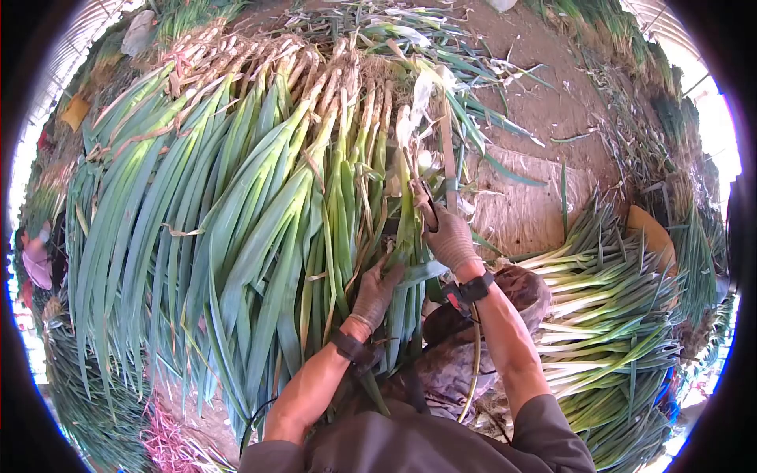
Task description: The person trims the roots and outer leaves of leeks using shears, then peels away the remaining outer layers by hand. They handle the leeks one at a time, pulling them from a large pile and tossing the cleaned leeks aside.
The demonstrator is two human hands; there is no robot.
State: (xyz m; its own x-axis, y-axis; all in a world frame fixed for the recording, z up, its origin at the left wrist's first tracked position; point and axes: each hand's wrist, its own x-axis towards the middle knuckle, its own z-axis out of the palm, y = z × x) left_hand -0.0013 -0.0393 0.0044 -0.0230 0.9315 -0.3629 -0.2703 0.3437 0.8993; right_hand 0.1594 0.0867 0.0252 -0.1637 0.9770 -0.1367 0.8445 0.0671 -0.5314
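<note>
My left hand point(376, 293), in a light work glove, is closed round the green leaves of a leek point(408, 229) in front of me. Beside its stalk, my gloved right hand point(449, 239) is closed round a dark-handled tool point(428, 206), whose far end is hard to make out against the stalk. A broad heap of untrimmed leeks point(260, 189), roots pointing away from me, lies to the left and touches the held one. Just right of the stalk stands a narrow upright strip point(449, 150). Both wrists wear dark bands.
Cleaned leeks point(599, 315) are piled at the right, near my knee point(524, 292). Leaf scraps point(418, 35) litter the soil ahead. A flat pale sheet point(536, 201) lies right of my hands. Pink ties point(169, 437) lie at lower left. Another person point(37, 258) is at the far left.
</note>
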